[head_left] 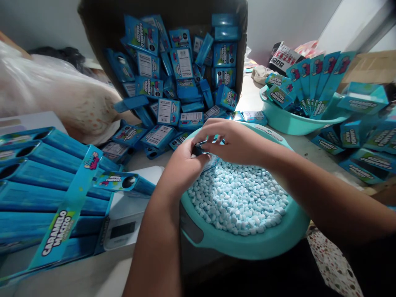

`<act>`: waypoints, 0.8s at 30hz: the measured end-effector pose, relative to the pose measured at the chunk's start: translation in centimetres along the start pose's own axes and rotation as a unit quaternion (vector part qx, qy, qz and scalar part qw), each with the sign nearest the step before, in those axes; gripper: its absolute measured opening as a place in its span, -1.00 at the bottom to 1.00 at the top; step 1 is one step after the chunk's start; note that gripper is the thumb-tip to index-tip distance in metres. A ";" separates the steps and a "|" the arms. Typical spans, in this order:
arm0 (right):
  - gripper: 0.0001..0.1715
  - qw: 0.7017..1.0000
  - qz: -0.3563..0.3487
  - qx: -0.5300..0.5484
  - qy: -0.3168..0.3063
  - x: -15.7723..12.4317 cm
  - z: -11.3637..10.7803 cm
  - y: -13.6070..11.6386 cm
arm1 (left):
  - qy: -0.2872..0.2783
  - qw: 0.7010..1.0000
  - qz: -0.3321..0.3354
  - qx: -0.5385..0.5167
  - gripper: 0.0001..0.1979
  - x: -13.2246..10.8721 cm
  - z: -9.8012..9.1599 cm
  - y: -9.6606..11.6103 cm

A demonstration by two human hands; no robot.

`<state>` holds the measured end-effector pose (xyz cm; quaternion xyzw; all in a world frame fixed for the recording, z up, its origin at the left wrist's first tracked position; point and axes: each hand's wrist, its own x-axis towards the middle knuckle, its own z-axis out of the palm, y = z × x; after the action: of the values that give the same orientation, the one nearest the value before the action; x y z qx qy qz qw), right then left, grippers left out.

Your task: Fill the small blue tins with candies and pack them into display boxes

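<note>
Soft, even daylight falls from above and behind, brightest on the pale wall (278,20) at the upper right, while the bottom right corner sinks into near-black shadow. The centre is sharp: print on the blue boxes (168,111) reads clearly and there is little glare. Toward the edges the wide lens bends and stretches things, and the plastic bag (55,90) at left looks soft and slightly washed out.

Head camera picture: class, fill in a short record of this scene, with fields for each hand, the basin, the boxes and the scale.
left hand: left hand pinches a small dark object, too small to identify
right hand: right hand fingers meet the same object
basin: round turquoise plastic basin holding pale blue candy pellets
boxes: small blue cardboard candy boxes spilling from a tipped carton
scale: white digital scale left of the basin
</note>
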<state>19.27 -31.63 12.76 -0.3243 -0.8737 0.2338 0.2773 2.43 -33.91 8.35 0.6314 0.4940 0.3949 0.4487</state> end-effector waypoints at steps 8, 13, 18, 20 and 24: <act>-0.66 0.994 0.011 -0.098 -0.038 -0.3 -1.0 -0.7 | 0.023 0.999 -0.039 -0.026 -0.36 0.0 0.4 0.4; -0.66 1.000 -0.007 -0.017 0.004 -0.2 -1.1 -1.2 | 0.002 1.000 0.012 -0.017 -0.47 -0.3 0.2 0.5; -0.80 0.998 -0.042 -0.017 -0.039 -0.2 -0.1 -1.2 | -0.004 0.999 0.047 -0.003 -0.56 -0.4 0.1 0.7; -0.81 0.999 -0.037 -0.026 -0.031 -0.2 0.0 -1.1 | 0.000 0.999 0.038 -0.006 -0.55 -0.4 0.2 0.6; -0.78 0.998 0.025 -0.063 -0.005 -0.2 -1.3 -0.7 | 0.011 0.999 0.029 0.034 -0.48 -0.4 0.3 0.4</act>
<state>19.95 -31.92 14.06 -0.3618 -0.8797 0.1868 0.2458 2.77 -34.42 8.62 0.6562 0.4931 0.3977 0.4100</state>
